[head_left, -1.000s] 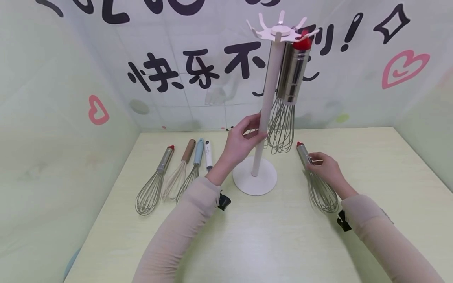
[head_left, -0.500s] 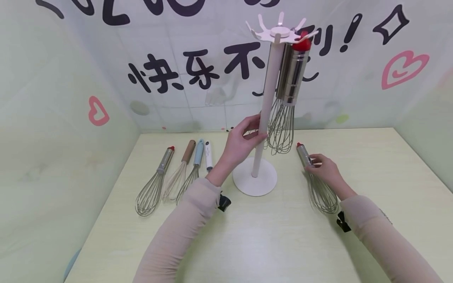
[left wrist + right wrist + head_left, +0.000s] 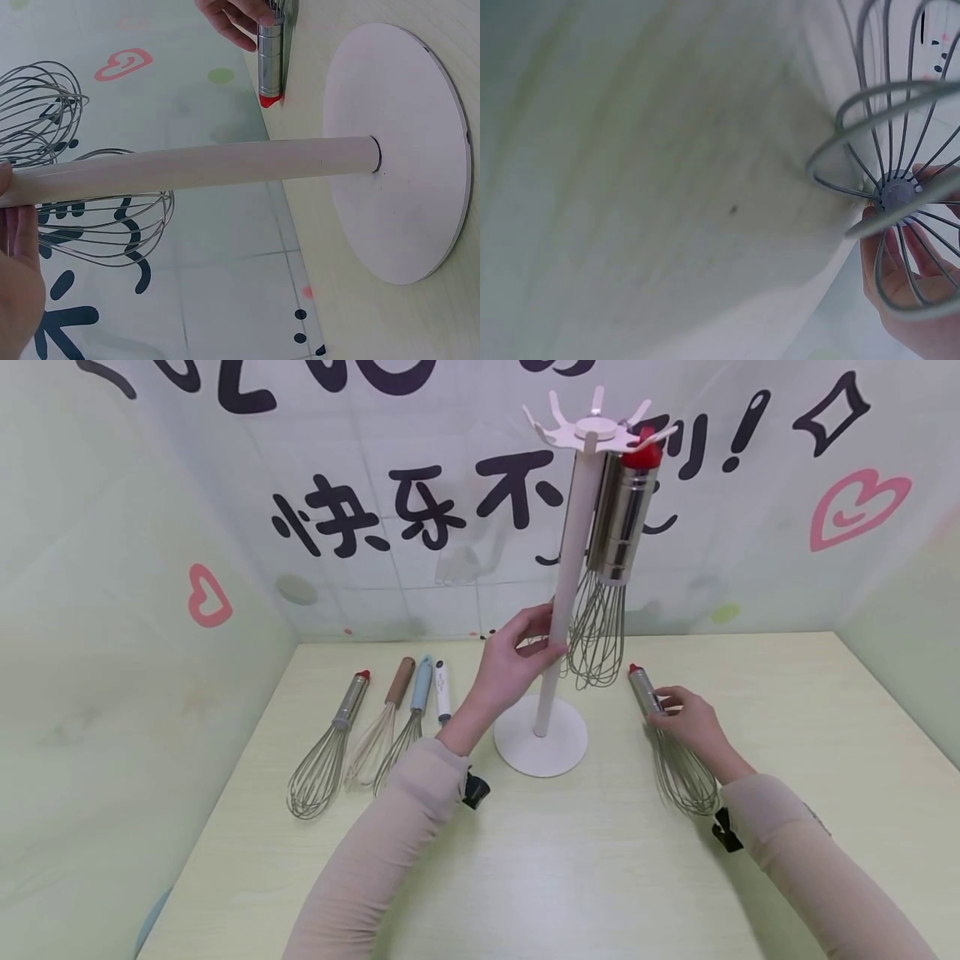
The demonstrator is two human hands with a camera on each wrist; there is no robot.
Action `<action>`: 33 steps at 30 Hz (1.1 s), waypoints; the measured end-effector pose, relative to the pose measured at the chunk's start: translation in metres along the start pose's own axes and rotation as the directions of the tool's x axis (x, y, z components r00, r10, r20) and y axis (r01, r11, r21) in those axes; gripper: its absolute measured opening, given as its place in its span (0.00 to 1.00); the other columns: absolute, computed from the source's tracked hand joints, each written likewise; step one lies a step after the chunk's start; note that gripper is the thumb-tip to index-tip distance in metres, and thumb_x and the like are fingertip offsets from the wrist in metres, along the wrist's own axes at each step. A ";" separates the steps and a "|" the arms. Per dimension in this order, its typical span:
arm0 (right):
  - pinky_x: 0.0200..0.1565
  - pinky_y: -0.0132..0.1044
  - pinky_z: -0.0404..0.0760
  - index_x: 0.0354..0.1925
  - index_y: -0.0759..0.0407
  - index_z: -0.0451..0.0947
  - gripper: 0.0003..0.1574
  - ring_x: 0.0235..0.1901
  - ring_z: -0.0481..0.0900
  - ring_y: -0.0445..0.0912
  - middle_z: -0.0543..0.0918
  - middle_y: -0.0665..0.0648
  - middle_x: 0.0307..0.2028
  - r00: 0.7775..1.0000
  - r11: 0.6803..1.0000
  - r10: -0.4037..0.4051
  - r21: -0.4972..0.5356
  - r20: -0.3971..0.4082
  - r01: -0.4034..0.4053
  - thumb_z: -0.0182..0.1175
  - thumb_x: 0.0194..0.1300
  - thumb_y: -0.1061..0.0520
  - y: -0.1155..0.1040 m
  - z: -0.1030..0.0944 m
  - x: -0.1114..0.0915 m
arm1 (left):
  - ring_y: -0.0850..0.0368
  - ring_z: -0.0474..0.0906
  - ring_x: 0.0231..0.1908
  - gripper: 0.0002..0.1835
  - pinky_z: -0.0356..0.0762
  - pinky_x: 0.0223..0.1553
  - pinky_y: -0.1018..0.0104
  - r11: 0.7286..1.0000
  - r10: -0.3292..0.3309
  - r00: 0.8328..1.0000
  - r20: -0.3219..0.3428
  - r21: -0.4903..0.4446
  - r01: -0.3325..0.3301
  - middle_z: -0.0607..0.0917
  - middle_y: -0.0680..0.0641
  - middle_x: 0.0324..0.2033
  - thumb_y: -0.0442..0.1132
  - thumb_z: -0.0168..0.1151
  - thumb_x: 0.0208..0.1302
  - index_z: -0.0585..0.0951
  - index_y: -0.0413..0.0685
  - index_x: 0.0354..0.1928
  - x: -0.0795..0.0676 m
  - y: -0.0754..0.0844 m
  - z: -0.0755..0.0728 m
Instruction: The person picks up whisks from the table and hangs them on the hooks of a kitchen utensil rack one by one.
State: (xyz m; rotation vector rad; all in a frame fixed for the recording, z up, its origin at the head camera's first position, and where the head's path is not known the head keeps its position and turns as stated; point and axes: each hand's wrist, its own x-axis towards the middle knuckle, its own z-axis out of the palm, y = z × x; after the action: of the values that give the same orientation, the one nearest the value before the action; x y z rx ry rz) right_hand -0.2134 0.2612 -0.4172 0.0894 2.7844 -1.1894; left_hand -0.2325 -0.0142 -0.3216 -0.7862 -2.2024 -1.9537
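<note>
My left hand [image 3: 506, 664] grips the white pole [image 3: 574, 547] of a tall stand, with the thumb on its near side. The round base [image 3: 525, 747] is on the table, and a crown of hooks [image 3: 596, 433] tops the pole. Two whisks hang from the hooks at the right; the front one has a steel handle [image 3: 630, 518] and a red tip. Out to the right, my right hand [image 3: 693, 722] holds a red-tipped steel whisk [image 3: 684, 777] by its handle. In the right wrist view, fingers [image 3: 930, 289] wrap the handle behind the wire loops [image 3: 889, 112].
On the left of the table [image 3: 570, 877] lie a red-tipped steel whisk [image 3: 318, 768], one with a brown handle [image 3: 401, 681], one with a light blue handle [image 3: 422, 683] and a white-handled utensil [image 3: 442, 689]. A printed cloth wall [image 3: 420, 597] stands behind.
</note>
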 end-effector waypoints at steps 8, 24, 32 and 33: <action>0.55 0.59 0.79 0.67 0.71 0.58 0.38 0.59 0.70 0.69 0.67 0.77 0.61 1.000 0.998 0.030 0.060 0.005 -0.031 0.56 0.63 0.59 -0.003 -0.006 -0.002 | 0.46 0.77 0.57 0.28 0.79 0.55 0.74 1.000 -0.010 1.000 0.002 0.013 0.010 0.79 0.36 0.54 0.29 0.63 0.61 0.70 0.38 0.63 0.001 0.001 0.000; 0.46 0.31 0.80 0.72 0.68 0.48 0.43 0.60 0.70 0.67 0.66 0.78 0.62 0.999 0.986 -0.016 0.166 -0.038 0.022 0.54 0.65 0.61 -0.010 -0.023 -0.005 | 0.46 0.77 0.56 0.27 0.79 0.56 0.71 0.999 -0.026 1.000 -0.005 0.022 0.026 0.79 0.36 0.54 0.29 0.63 0.60 0.70 0.39 0.63 0.000 0.005 -0.001; 0.41 0.22 0.73 0.73 0.66 0.48 0.42 0.61 0.68 0.66 0.65 0.77 0.62 0.999 0.982 -0.021 0.185 -0.025 0.025 0.53 0.65 0.62 -0.019 -0.031 -0.008 | 0.47 0.77 0.56 0.27 0.80 0.56 0.71 0.998 -0.048 0.999 -0.013 0.031 0.048 0.80 0.37 0.53 0.30 0.64 0.60 0.71 0.40 0.62 0.000 0.008 -0.001; 0.42 0.24 0.74 0.72 0.66 0.49 0.42 0.61 0.68 0.66 0.65 0.77 0.62 0.999 0.983 -0.022 0.184 -0.027 0.026 0.52 0.65 0.62 -0.020 -0.031 -0.009 | 0.47 0.77 0.56 0.27 0.80 0.56 0.71 0.998 -0.049 0.999 -0.012 0.031 0.049 0.80 0.37 0.53 0.30 0.64 0.60 0.71 0.40 0.62 0.000 0.008 -0.001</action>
State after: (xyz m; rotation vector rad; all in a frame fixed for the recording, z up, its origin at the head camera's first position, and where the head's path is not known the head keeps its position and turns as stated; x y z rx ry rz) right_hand -0.2093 0.2697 -0.3799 0.0869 2.6963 -1.4599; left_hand -0.2296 -0.0143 -0.3143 -0.7219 -2.2611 -1.9355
